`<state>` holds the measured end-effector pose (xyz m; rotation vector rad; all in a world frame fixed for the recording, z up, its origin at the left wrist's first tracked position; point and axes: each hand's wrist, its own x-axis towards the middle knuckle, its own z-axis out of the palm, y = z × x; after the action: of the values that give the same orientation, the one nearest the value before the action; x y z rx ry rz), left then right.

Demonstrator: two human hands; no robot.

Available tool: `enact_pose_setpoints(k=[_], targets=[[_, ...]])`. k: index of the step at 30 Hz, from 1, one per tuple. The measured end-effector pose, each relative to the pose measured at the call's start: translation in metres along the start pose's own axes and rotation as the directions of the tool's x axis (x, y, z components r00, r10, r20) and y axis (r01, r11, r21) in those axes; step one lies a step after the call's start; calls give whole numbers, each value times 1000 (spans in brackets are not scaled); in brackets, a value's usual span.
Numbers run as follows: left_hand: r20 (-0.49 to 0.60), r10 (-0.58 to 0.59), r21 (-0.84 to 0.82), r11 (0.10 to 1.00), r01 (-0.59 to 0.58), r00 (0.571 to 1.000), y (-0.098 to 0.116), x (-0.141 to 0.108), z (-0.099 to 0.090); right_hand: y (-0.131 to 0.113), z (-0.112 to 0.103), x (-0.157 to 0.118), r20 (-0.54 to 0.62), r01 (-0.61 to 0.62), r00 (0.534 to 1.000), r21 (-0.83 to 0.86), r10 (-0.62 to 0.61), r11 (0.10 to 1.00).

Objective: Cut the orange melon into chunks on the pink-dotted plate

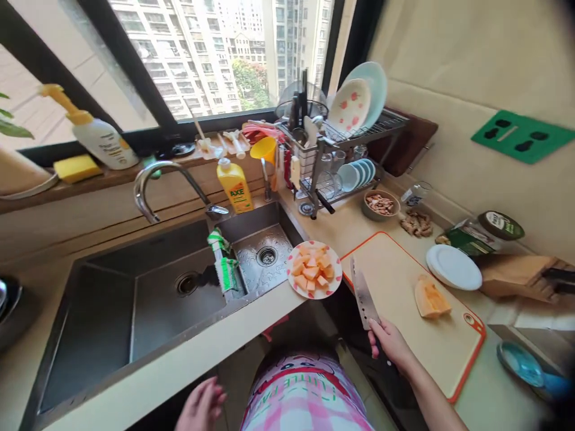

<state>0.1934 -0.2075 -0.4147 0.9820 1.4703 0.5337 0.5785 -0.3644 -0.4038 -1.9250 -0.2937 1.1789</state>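
My right hand is closed around the dark handle of a kitchen knife. Its broad blade, with small holes, points up and away over the cutting board's left edge. The cutting board is cream with an orange rim, and a cut piece of orange-fleshed melon lies on its right part. Left of the knife, a plate with pink spots holds many melon chunks by the sink corner. My left hand hangs low before the counter, its fingers loosely bent and slightly apart, with nothing visible in it.
A double steel sink with a curved faucet lies to the left. Behind the board stand a dish rack, a bowl of brownish pieces and ginger. White plates and a paper bag sit at right.
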Motion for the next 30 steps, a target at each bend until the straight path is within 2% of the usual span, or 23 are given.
enact_pose_setpoints(k=[1, 3, 4, 6, 8, 10, 13, 16, 19, 22, 24, 26, 28, 30], targets=[[-8, 41, 22, 999, -41, 999, 7, 0, 26, 8, -5, -5, 12, 2, 1000, 11, -2, 1000], [217, 131, 94, 984, -155, 967, 31, 1, 87, 25, -17, -12, 28, -1, 1000, 13, 1, 1000], [316, 174, 103, 971, -216, 933, 45, 1, 118, 33, -26, -16, 39, -12, 999, 10, 11, 1000], [505, 219, 105, 944, -312, 835, 70, -2, 176, 49, -45, -20, 68, -28, 997, 1, 28, 1000], [628, 248, 107, 911, -398, 738, 83, -7, 223, 63, -69, -25, 75, -9, 997, -33, 11, 999], [700, 253, 131, 874, -468, 667, 82, -14, 263, 75, -94, -30, 64, 29, 998, -85, -24, 996], [784, 224, 183, 807, -561, 579, 68, -21, 320, 92, -134, -44, 24, 31, 999, -95, -29, 995], [863, 233, 146, 735, -662, 448, 63, -25, 387, 112, -166, -63, -84, -31, 996, 0, 31, 1000], [905, 283, 51, 667, -743, 317, 73, -21, 462, 133, -186, -83, -232, -72, 967, 134, 102, 988], [928, 254, 37, 665, -746, 273, 84, -10, 530, 149, -191, -96, -331, -74, 931, 245, 155, 967], [953, 171, 66, 690, -721, 251, 87, -2, 559, 156, -188, -100, -352, -79, 916, 306, 190, 949], [968, 108, 87, 701, -708, 226, 85, 3, 570, 159, -180, -100, -358, -86, 908, 348, 217, 933], [974, 81, 97, 698, -710, 212, 81, 6, 564, 158, -172, -97, -369, -88, 901, 353, 226, 931], [974, 69, 108, 693, -713, 214, 77, 8, 545, 153, -165, -92, -376, -90, 901, 323, 215, 942]])
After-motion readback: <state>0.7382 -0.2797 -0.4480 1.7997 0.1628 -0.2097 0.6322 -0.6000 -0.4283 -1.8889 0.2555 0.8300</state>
